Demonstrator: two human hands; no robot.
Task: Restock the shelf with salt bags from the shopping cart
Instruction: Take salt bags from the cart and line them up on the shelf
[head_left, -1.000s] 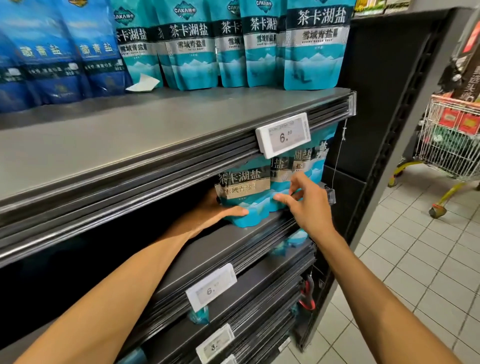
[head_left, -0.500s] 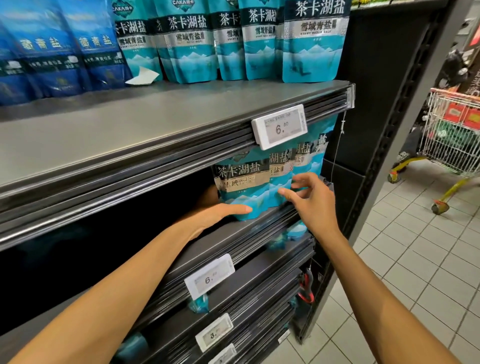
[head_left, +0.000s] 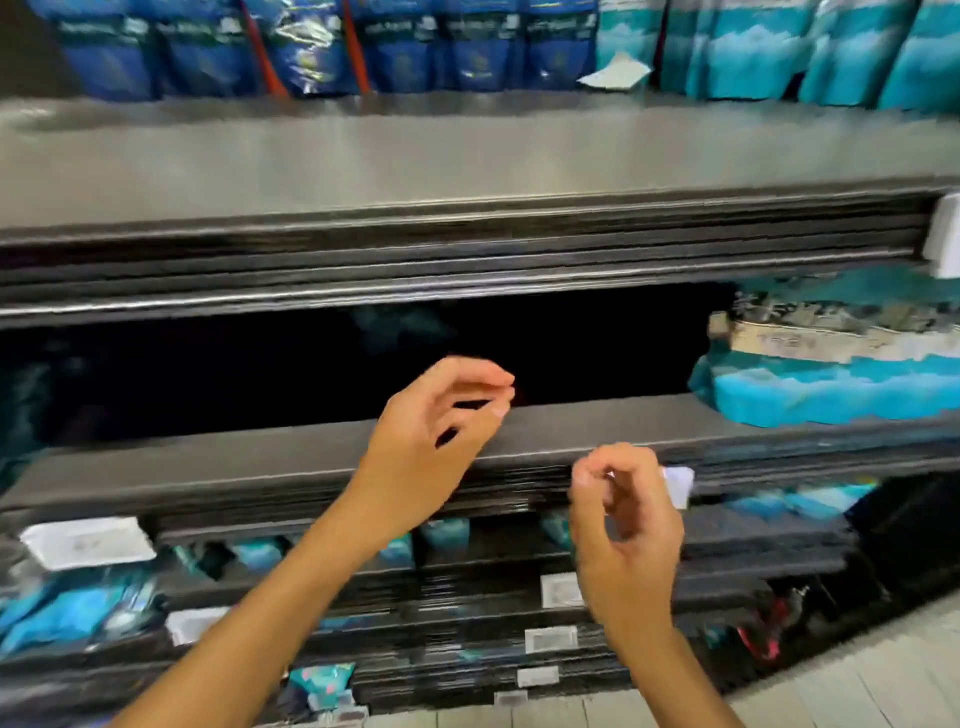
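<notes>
Both your hands are off the salt bags now. A sec ago your left hand (head_left: 441, 431) held the side of the front bag and your right hand (head_left: 623, 525) touched its face. Now both hang in the air in front of the middle shelf (head_left: 322, 467), w/ nothing in them. Fingers on each are loosely curled, not gripping.

The view has swung left too, and it's blurry. The teal salt bags (head_left: 831, 374) you were fixing now sit at the right end of the middle shelf, standing up, well apart from your hands. Left of them the shelf looks dark and bare at the front; can't tell what's at the back.

The top shelf (head_left: 467, 156) has more teal bags at its back right and dark blue bags (head_left: 415, 57) at its back left.

So that bunch looks done. The shopping cart isn't in view now. Next job, I think: turn back to the cart, grab more bags, and fill the gap on the left part of the middle shelf.
</notes>
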